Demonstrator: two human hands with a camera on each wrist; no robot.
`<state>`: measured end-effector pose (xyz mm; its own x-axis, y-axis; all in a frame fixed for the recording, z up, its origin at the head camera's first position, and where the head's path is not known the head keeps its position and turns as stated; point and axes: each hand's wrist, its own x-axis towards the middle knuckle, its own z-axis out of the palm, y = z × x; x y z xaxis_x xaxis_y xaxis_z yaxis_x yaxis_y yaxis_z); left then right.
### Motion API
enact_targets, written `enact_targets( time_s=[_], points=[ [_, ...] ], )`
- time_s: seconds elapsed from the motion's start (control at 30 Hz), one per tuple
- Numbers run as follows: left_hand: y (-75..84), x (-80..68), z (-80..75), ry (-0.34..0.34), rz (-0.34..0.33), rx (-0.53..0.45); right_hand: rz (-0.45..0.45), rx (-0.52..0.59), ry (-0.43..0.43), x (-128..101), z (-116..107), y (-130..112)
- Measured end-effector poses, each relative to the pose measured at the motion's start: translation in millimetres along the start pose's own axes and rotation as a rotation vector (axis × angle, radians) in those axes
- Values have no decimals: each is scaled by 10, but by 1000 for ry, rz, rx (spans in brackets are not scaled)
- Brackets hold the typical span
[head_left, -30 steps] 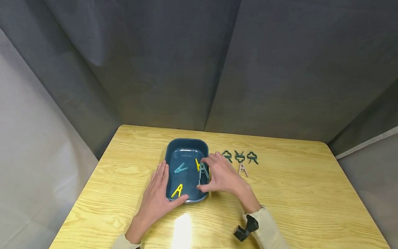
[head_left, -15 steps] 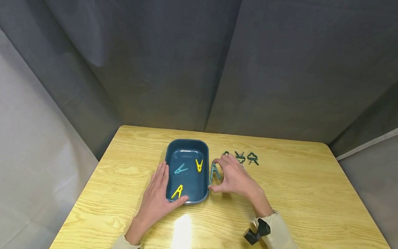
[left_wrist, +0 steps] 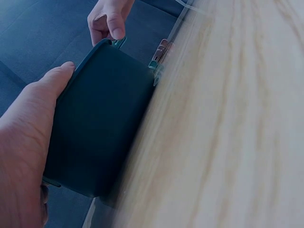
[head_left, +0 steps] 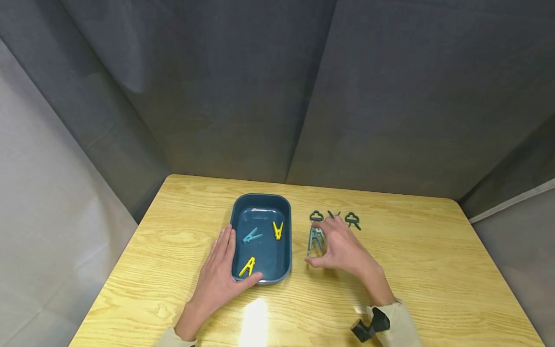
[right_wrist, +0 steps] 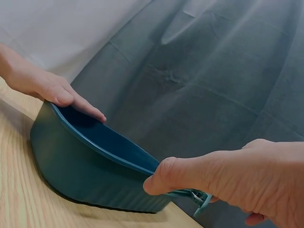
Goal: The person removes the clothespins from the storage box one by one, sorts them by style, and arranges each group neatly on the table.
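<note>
My right hand (head_left: 342, 248) pinches a teal clothespin (head_left: 310, 240) between thumb and fingers, over the table right of the dark blue bin (head_left: 262, 195). The clothespin's sprung end shows below the thumb in the right wrist view. My left hand (head_left: 221, 270) rests against the bin's near left corner, fingers straight along the left side and thumb stretched over the front rim. Inside the bin lie another teal clothespin (head_left: 252, 235), a yellow clothespin (head_left: 278, 231) at the right and a second yellow clothespin (head_left: 247, 266) near the front.
Beyond the right hand, dark green cloud-shaped clips stand in a row, the left clip (head_left: 316, 219) and right clip (head_left: 352, 221) in sight, the middle one partly covered. A pink clip (left_wrist: 161, 49) lies on the wooden table (head_left: 416, 260). Grey curtains (head_left: 381, 106) hang behind.
My right hand has carried the teal clothespin rightward out of the bin, past its right rim, to near the row of clips. The left hand has stayed put.
</note>
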<state>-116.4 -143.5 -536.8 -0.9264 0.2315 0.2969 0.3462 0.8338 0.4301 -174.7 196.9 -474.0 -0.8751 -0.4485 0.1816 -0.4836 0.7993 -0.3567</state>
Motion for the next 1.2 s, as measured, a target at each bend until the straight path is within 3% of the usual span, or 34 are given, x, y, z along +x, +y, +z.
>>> enact_targets(
  time_s=[0.67, 1.2],
  points=[
    [17, -17, 2, -15, -11, -6, 152, 12, -61, -171, -142, 373],
    [3, 11, -10, -22, -22, -17, 284, 63, -95, -269, -207, 829]
  ],
)
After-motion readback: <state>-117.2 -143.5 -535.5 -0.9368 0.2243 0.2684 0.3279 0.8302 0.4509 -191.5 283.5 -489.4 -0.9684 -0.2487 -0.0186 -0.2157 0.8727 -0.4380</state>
